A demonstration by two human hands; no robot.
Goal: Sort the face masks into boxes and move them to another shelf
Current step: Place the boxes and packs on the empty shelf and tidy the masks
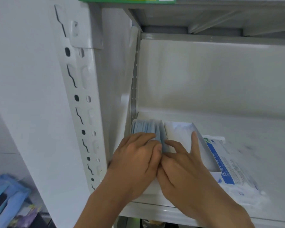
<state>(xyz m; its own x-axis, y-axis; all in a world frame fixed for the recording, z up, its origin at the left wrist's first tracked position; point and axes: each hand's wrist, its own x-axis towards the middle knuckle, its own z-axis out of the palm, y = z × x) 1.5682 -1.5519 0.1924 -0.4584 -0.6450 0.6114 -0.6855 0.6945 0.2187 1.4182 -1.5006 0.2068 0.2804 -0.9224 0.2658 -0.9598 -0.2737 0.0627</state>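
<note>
Your left hand & right hand fingers pinch the mask stack in the box; loosen & masks fan out.

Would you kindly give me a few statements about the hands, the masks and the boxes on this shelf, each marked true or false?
1. Both hands are on the stack of blue face masks. True.
2. The masks stand at the shelf's right end. False: they are at its left end, beside the upright.
3. The right hand's index finger lies stretched over the open white box. True.
4. The left hand hangs idle below the shelf. False: it rests on the masks.
5. A blue-printed box lies right of the white box. True.
</note>
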